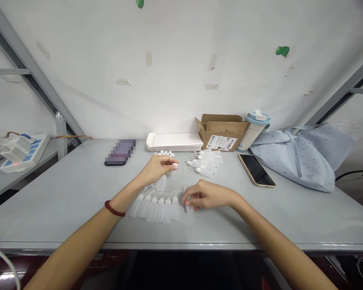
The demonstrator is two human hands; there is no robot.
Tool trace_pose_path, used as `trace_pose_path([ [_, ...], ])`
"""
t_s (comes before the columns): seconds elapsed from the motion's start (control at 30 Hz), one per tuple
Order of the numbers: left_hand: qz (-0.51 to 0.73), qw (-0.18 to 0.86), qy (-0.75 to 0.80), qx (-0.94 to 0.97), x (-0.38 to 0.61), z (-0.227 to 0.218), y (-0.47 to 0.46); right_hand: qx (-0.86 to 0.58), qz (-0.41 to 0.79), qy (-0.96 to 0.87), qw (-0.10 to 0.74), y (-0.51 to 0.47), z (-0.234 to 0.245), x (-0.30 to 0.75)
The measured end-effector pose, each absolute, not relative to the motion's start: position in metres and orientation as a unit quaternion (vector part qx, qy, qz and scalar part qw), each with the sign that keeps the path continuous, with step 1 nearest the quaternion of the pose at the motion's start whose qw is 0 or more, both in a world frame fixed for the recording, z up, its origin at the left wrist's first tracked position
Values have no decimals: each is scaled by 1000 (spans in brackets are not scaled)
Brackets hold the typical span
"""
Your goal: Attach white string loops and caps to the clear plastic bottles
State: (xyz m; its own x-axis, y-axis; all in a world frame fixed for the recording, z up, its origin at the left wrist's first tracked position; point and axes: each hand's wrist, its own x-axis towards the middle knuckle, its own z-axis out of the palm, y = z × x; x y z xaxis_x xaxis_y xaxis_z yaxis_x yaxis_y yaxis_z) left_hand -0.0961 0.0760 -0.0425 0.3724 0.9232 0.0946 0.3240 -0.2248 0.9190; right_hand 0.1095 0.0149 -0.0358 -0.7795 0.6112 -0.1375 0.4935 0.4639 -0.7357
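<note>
My left hand [159, 169] pinches a small white cap [175, 164] between thumb and fingertips, above the table. Behind it lies a little pile of similar white caps [169, 153]. My right hand [201, 195] has its fingers closed on a small translucent plastic bottle [189, 208], mostly hidden under them. To its left, a row of several translucent bottles [153, 209] with thin white cords at their necks lies on the table. One more bottle [161, 183] lies behind the row, partly covered by my left hand. Another loose heap of such bottles [207, 162] is farther back on the right.
On the grey table [78, 201], a pixelated phone [121, 153] lies left. At the back are a white stack [175, 141], an open cardboard box [224, 135] and a cup [252, 131]. A second phone [257, 171] and a blue cloth bag [293, 157] lie right.
</note>
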Motion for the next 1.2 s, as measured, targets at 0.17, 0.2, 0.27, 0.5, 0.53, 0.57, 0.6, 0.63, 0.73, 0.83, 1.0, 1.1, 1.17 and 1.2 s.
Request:
trace_pose_path([
  [0.17, 349, 467, 436, 686, -98, -42, 75, -383, 261, -872, 160, 17, -38, 114],
  [0.2, 347, 473, 432, 685, -98, -42, 75, -389, 239, -873, 172, 18, -38, 115],
  [0.27, 342, 482, 424, 687, -98, -42, 75, -394, 200, -877, 190, 18, -40, 115],
  [0.5, 325, 485, 406, 703, -94, -45, 72, -392, 142, -886, 201, 17, -42, 111],
  [0.53, 326, 487, 402, 703, -94, -45, 71, -393, 142, -886, 200, 16, -42, 111],
  [0.57, 328, 491, 397, 703, -93, -46, 71, -393, 142, -886, 199, 16, -41, 110],
  [0.6, 330, 497, 390, 702, -93, -46, 71, -392, 143, -887, 198, 15, -41, 110],
  [0.63, 331, 503, 382, 701, -93, -46, 71, -391, 144, -888, 195, 15, -41, 110],
  [0.73, 320, 522, 365, 702, -94, -47, 70, -386, 149, -891, 185, 15, -43, 110],
  [0.83, 303, 527, 359, 709, -93, -46, 69, -388, 153, -892, 172, 16, -44, 109],
  [1.0, 297, 539, 347, 708, -91, -43, 66, -397, 159, -889, 164, 15, -41, 108],
  [1.1, 289, 544, 344, 709, -91, -40, 64, -399, 166, -886, 171, 15, -39, 108],
  [1.17, 282, 539, 347, 713, -91, -38, 64, -394, 176, -884, 181, 15, -38, 108],
  [1.2, 278, 535, 349, 717, -91, -37, 63, -389, 181, -883, 189, 15, -38, 108],
])
